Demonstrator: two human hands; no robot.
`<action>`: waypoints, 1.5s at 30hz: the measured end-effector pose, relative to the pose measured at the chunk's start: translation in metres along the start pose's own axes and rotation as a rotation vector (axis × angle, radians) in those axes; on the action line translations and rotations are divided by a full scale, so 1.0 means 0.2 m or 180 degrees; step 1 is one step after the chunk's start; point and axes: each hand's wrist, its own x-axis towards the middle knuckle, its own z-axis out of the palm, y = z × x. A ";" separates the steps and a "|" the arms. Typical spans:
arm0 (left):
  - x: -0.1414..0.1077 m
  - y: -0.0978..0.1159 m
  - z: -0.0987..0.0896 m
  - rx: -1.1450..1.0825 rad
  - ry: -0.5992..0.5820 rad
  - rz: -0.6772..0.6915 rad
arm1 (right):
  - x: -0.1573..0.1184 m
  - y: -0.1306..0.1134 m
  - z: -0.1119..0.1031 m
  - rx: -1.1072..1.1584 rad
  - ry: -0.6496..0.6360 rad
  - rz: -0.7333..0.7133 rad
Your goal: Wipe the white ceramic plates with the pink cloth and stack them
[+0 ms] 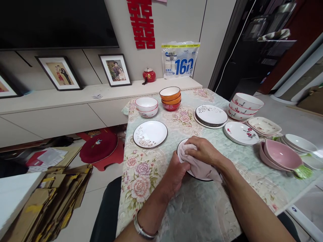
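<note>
Dark-rimmed plate [194, 175], round, glossy, probably slippery, breakable and best held by its edge, is sitting at four o'clock from a flower-patterned plate [150, 133]. The left hand [176, 173], partly closed, is gripping it around eight o'clock; the right hand [204, 149], half-curled, is pressing soft, crumpled cloth [198, 167] near one o'clock.

A black television [55, 23] hangs on the pale wall [176, 20] above a long, low cabinet [50, 124]; a red stool [99, 148] stands on light floor tiles [82, 211] near the flowered bench [143, 181].
</note>
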 end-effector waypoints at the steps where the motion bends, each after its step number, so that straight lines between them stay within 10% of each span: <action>1: 0.00 0.00 0.00 0.0012 -0.0012 0.0012 | 0.00 0.00 0.00 0.0104 -0.0060 -0.0112; 9: 0.00 -0.01 -0.01 0.0021 -0.0021 -0.0045 | -0.01 0.01 -0.03 -0.0886 0.0528 0.1130; 17: -0.01 0.00 0.00 0.0043 -0.0128 0.0153 | 0.00 -0.03 0.04 -0.0204 0.0224 -0.0019; 33: -0.01 0.02 0.01 -0.0356 0.0263 0.0140 | -0.03 0.10 -0.09 -0.1011 0.0225 0.1415; 39: -0.02 0.01 0.02 -0.0247 -0.0002 0.0077 | -0.02 0.01 -0.03 -0.1340 0.0851 0.0928; 45: -0.01 -0.02 0.01 -0.0332 -0.0280 0.0075 | -0.01 -0.09 0.05 -0.0218 0.0406 -0.0416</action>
